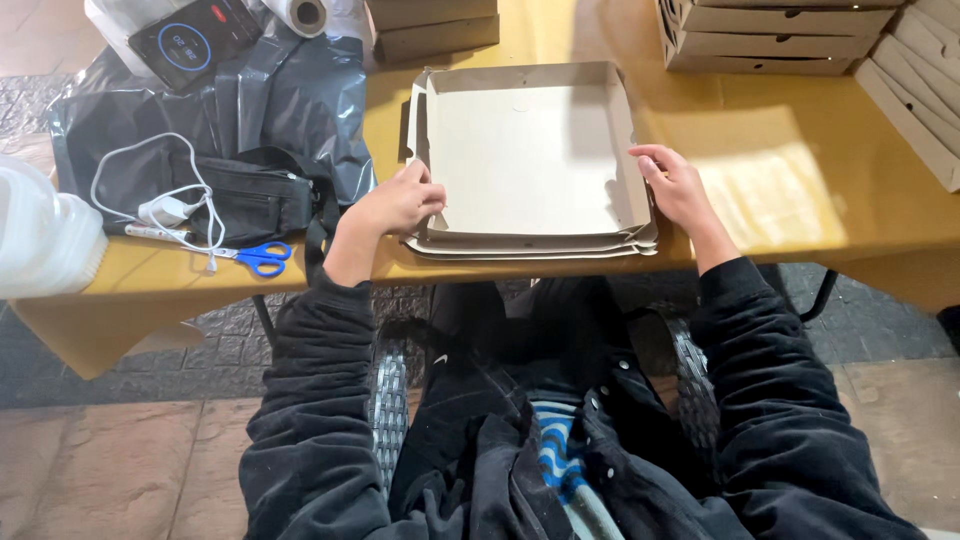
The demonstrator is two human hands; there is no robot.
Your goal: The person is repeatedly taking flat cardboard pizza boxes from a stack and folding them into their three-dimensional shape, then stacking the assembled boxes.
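two hands are on the cardboard box (530,160) that lies open at the near edge of the table (790,200), directly in front of the seated person. i note the left hand (395,203) at the box's left wall near the front corner, fingers curled in against the cardboard; it grips the wall edge loosely, not a closed fist. the right hand (675,185) sits at the right wall, fingers spread and pressed along the rim, palm against the outside; i read it as touching and steadying rather than clasping. the box is shallow, square, pale inside, its walls standing up on all four sides. it rests on a few flat cardboard blanks (530,246), whose edges show just under its front side.

to the left of the box i record a dark plastic bag (300,100) spread on the table, with a black pouch (255,195) on it, a white cable (150,175) looped over the pouch, and blue-handled scissors (258,257) near the table edge. a phone (193,40) with a lit screen lies at the far left, a roll of clear film (298,14) beside it. a white plastic jug (40,240) stands at the left edge. stacks of folded boxes (780,40) occupy the far right of the table, well apart from the hands.
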